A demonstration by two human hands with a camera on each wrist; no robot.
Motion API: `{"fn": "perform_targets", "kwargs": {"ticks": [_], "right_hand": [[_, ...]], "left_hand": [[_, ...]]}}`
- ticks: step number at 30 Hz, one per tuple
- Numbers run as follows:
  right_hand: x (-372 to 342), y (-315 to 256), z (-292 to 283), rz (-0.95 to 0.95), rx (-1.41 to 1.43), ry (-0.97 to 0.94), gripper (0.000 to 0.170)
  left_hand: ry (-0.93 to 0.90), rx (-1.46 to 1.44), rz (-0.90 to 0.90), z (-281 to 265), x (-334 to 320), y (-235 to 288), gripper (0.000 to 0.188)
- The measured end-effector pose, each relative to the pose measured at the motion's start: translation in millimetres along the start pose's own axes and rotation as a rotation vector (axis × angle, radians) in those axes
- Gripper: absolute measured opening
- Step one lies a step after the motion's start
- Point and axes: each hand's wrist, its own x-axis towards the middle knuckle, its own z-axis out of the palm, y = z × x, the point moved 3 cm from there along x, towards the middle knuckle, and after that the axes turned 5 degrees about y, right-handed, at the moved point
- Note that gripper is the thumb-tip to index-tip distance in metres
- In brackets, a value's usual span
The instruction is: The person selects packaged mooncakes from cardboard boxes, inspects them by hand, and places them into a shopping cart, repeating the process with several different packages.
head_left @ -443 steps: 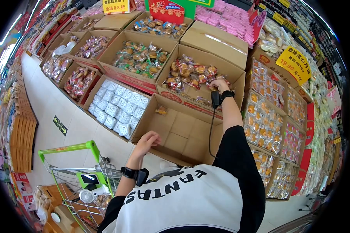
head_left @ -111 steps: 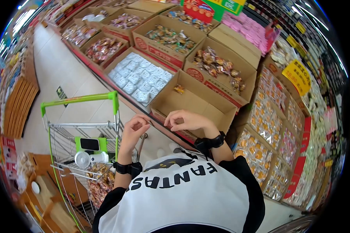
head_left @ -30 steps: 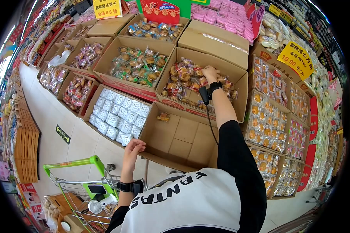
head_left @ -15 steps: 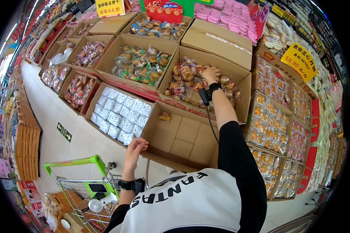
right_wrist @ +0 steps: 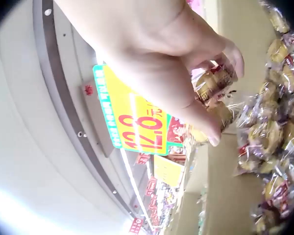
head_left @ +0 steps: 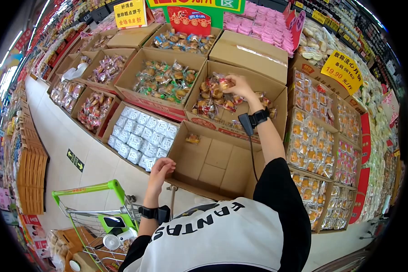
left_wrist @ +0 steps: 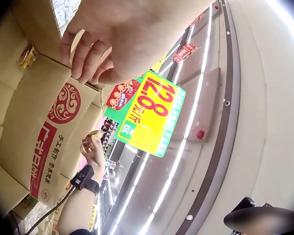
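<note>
Over the open carton [head_left: 280, 93] of wrapped cakes, the right hand [head_left: 238, 87] pinches a wrapped cake [head_left: 225, 83] between thumb and fingers. The right wrist view shows the hand [right_wrist: 171, 63] around the clear-wrapped cake [right_wrist: 214, 84], with a pile of cakes [right_wrist: 264, 134] beside it. The left hand [head_left: 161, 171] hangs with loosely bent fingers and holds nothing, near the corner of a carton [head_left: 215, 156] that has one wrapped cake [head_left: 192, 138] in it. In the left wrist view the left hand's fingers [left_wrist: 90, 55] are relaxed.
White wrapped packets [head_left: 143, 136] fill the carton left of the nearly bare one. A shopping cart [head_left: 86, 188] with a green handle stands at lower left, a small fan [head_left: 111, 241] on it. Trays of packed cakes [head_left: 309, 145] stand at the right, and yellow price signs [head_left: 342, 72] rise behind.
The right hand has lifted a little and moved left from among the cakes, with a wrapped cake now visible in its fingers. The left hand has barely moved.
</note>
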Motion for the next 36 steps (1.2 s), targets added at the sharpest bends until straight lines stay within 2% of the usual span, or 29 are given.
{"fn": "perform_targets", "kwargs": {"ticks": [2, 3, 5, 7, 9, 12, 13, 15, 16, 18, 21, 25, 28, 29, 31, 32, 33, 35, 36], "right_hand": [[-6, -23, 1, -0.146, 0.069, -0.106, 0.05], [-24, -62, -4, -0.199, 0.139, -0.16, 0.049], [-41, -85, 12, -0.426, 0.129, -0.195, 0.049], [-73, -130, 15, -0.465, 0.093, -0.351, 0.048], [-97, -163, 26, -0.56, 0.223, -0.536, 0.046], [-127, -191, 56, -0.674, 0.123, -0.679, 0.047], [-138, -194, 69, -0.742, 0.036, -0.651, 0.047], [-158, -206, 86, -0.737, 0.105, -0.771, 0.048], [-167, -211, 91, -0.746, 0.104, -0.779, 0.048], [-180, -218, 99, -0.723, -0.023, -0.681, 0.052], [-191, -226, 108, -0.778, -0.012, -0.623, 0.053], [-199, -240, 105, -0.832, -0.01, -0.6, 0.052], [-199, -245, 103, -0.81, 0.041, -0.454, 0.051], [-200, -246, 101, -0.816, 0.052, -0.474, 0.051], [-199, -247, 92, -0.692, 0.157, -0.45, 0.048], [-199, -247, 89, -0.644, 0.187, -0.461, 0.041], [-201, -249, 86, -0.647, 0.192, -0.476, 0.041], [-204, -247, 83, -0.478, 0.347, -0.524, 0.031], [-207, -245, 82, -0.472, 0.367, -0.513, 0.025]], "left_hand": [[-0.004, -0.015, 0.03, 2, 0, 2, 0.013], [-0.004, -0.016, 0.038, 3, 0, 3, 0.013], [-0.028, -0.078, 0.045, 5, -3, 7, 0.017], [-0.042, -0.119, 0.044, 8, -7, 13, 0.021], [-0.052, -0.163, 0.034, 11, -13, 18, 0.026], [-0.184, -0.291, 0.077, 16, -19, 23, 0.038], [-0.174, -0.3, 0.079, 15, -21, 19, 0.038], [0.021, -0.336, -0.033, 7, -24, 7, 0.039], [-0.015, -0.389, -0.042, 5, -25, 3, 0.038], [-0.009, -0.394, -0.028, -4, -31, -1, 0.039], [0.019, -0.389, -0.001, -10, -45, 3, 0.04], [0.069, -0.537, 0.032, -17, -63, 6, 0.032], [0.02, -0.59, 0.182, -21, -78, 18, 0.03], [0.042, -0.596, 0.178, -22, -83, 20, 0.03], [0.022, -0.641, 0.256, -24, -93, 26, 0.034], [0.048, -0.676, 0.282, -26, -97, 29, 0.034], [0.064, -0.682, 0.28, -26, -101, 31, 0.034], [0.133, -0.679, 0.311, -29, -109, 32, 0.036], [0.121, -0.689, 0.334, -31, -110, 31, 0.039]]}}
